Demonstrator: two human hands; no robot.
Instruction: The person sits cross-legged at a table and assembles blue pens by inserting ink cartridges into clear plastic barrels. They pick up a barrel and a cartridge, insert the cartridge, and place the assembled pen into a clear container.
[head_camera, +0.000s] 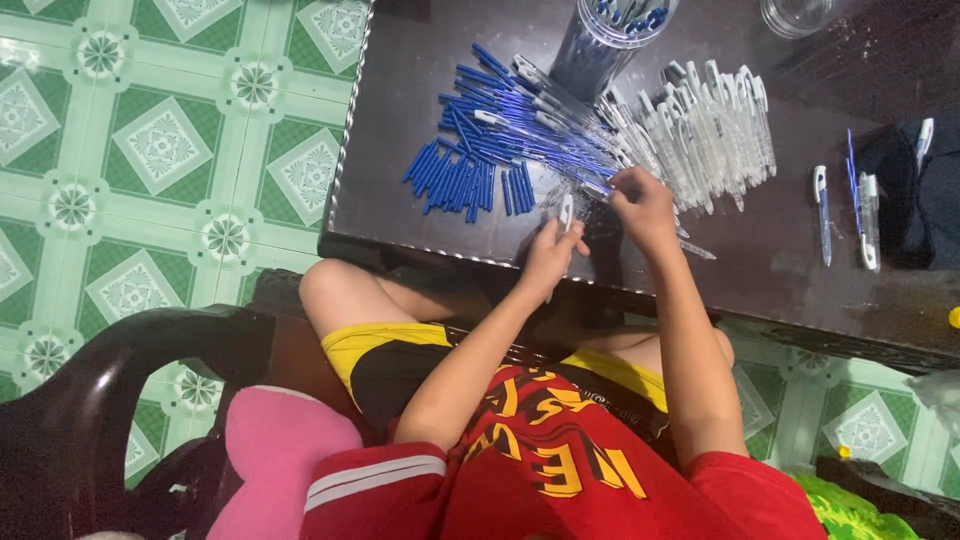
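Reference landmark: the dark table (420, 215). All positions below are given relative to it.

Nearest the camera, below the table's near edge, the person sits in a red shirt (560, 470) and yellow-trimmed black shorts (385, 365). A pink cushion (270, 450) and the dark curved arm of a chair (120, 370) lie to the left of the shirt, off the table, over a green patterned tile floor (160, 150).

At the table's near edge, the left hand (550, 255) is closed around a clear pen barrel with a white cap (566, 212), held roughly upright. Just beside it, slightly farther in on the table, the right hand (642, 205) has its fingers pinched together on a thin part at the edge of the pen pile; exactly what it grips is too small to tell.

Farther in, centre-left of the tabletop, a heap of blue pen caps (465, 185) lies loose. Behind and overlapping it, a fan of blue refills and clear barrels (530, 125) spreads toward the hands. To the right of that, a row of white-capped clear pens (710, 130) lies side by side.

Toward the table's right edge, a few separate pens (845, 205) lie apart from the main piles, next to a dark cloth (925, 190).

At the table's far edge, a clear cylindrical container (605, 40) stands with blue parts inside, and the rim of a second clear jar (798, 14) shows to its right.
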